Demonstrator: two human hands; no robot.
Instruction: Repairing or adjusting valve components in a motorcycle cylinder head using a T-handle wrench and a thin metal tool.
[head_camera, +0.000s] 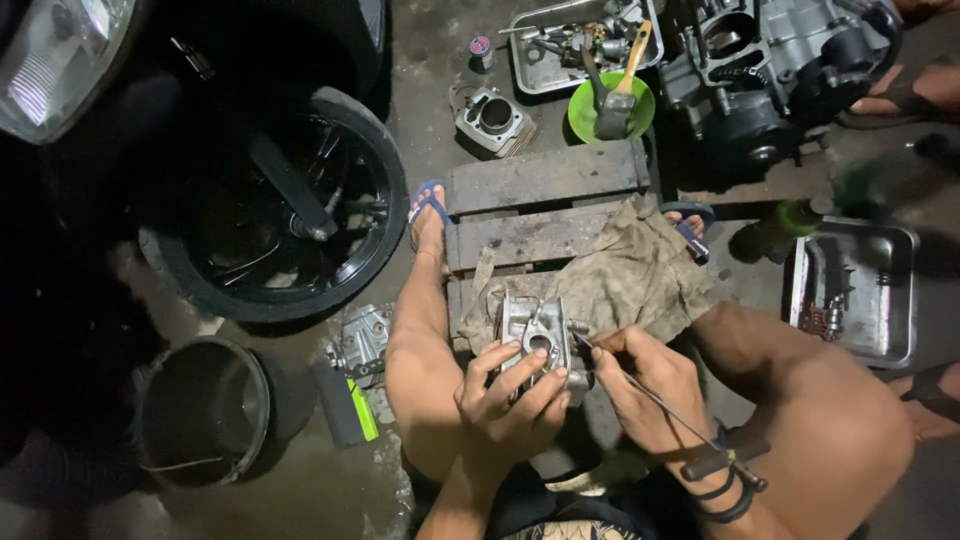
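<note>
My left hand (508, 392) grips a grey metal engine part (534, 335), a cylinder head with a round opening, held above my lap. My right hand (645, 385) holds a thin long metal tool (660, 400) with a dark handle, its tip touching the part's right side. A dirty tan rag (625, 275) lies just beyond on a low wooden pallet (545, 180). My bare legs and sandalled feet flank the pallet.
A motorcycle wheel (275, 205) stands at left, a dark bucket (205, 410) below it. Beyond the pallet lie a finned cylinder (492, 120), a green bowl with a brush (612, 105), a parts tray (545, 70) and an engine block (765, 80). Another metal tray (880, 290) sits right.
</note>
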